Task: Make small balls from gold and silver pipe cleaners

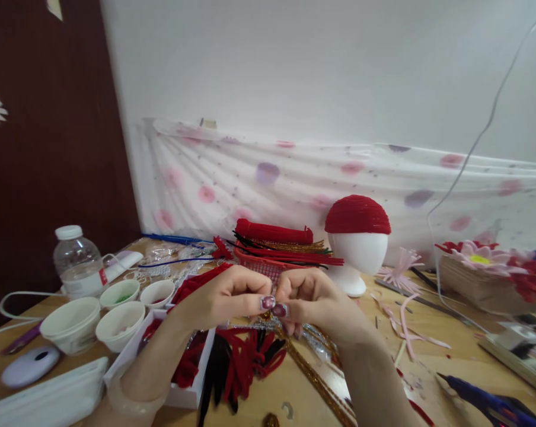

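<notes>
Your left hand (240, 294) and right hand (311, 298) seem pinched on gold stems (311, 375), likely unfinished; the far cap (357, 216) looks done.

There are two hands, one left hand (232, 296) and one right hand (319, 299), and one bracelet (134, 402). White bowls (70, 341) stand in four places; whether the largest is several nested cannot be told. One bottle (80, 264), one foam head (360, 255), one red cap (357, 216), one red basket (261, 268) and one blue-handled tool (485, 398) show. The gold strands (316, 382) and red stems (272, 232) overlap too much to count.
</notes>
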`<state>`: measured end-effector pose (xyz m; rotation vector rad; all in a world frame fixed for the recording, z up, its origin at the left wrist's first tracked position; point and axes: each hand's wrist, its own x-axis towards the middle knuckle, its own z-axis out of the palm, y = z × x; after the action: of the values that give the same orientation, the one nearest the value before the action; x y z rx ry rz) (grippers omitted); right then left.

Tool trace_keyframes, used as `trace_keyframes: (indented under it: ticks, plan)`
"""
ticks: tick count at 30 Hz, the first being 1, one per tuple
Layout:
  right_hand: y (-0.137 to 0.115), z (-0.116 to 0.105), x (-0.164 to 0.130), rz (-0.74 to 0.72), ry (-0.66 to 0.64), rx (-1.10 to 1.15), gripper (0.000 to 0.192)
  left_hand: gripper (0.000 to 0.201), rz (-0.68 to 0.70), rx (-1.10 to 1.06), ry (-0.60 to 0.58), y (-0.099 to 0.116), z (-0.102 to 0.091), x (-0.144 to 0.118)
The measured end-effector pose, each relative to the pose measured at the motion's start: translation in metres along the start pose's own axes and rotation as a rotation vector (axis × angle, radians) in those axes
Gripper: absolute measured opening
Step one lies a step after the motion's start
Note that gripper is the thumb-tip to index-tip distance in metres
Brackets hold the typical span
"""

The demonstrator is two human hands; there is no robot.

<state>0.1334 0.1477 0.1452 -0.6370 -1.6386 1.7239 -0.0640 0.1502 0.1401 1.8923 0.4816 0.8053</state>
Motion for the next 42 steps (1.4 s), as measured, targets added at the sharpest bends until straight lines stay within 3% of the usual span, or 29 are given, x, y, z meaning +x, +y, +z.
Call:
trace_keyframes:
  ticks: [2,4,13,18,21,23,28,33,36,42]
  plan:
    - [0.0,-0.001,-0.001,0.023,-0.021,-0.008,0.015,0.031,0.005,-0.054,-0.026,-0.002,0.001,0.001]
    - [-0.001,-0.001,-0.002,0.003,0.006,0.009,0.017,0.031,0.034,-0.081,0.04,-0.004,0.005,0.003]
    - [-0.001,0.025,0.003,-0.214,0.286,0.218,0.022,0.039,0.235,-0.258,0.673,-0.015,0.037,0.015]
    - [0.01,0.043,0.011,-0.296,0.359,0.238,0.023,0.036,0.326,-0.321,0.907,-0.023,0.06,0.02]
    - [0.013,0.04,0.013,-0.331,0.431,0.18,0.022,0.036,0.336,-0.21,1.015,-0.023,0.063,0.021]
    - [0.009,0.031,0.011,-0.326,0.436,0.114,0.022,0.038,0.313,-0.128,0.941,-0.019,0.057,0.02]
    - [-0.005,0.005,-0.003,-0.198,0.299,-0.009,0.019,0.036,0.135,-0.128,0.416,-0.009,0.03,0.016]
    - [-0.006,-0.003,-0.008,-0.033,0.08,-0.029,0.016,0.034,0.086,-0.072,0.166,-0.006,0.019,0.008]
    - [-0.004,-0.004,-0.006,-0.024,0.075,-0.007,0.018,0.036,0.115,0.008,0.224,-0.004,0.02,0.006]
    - [0.003,0.014,0.004,-0.19,0.285,0.098,0.021,0.037,0.204,0.001,0.659,-0.002,0.039,0.011]
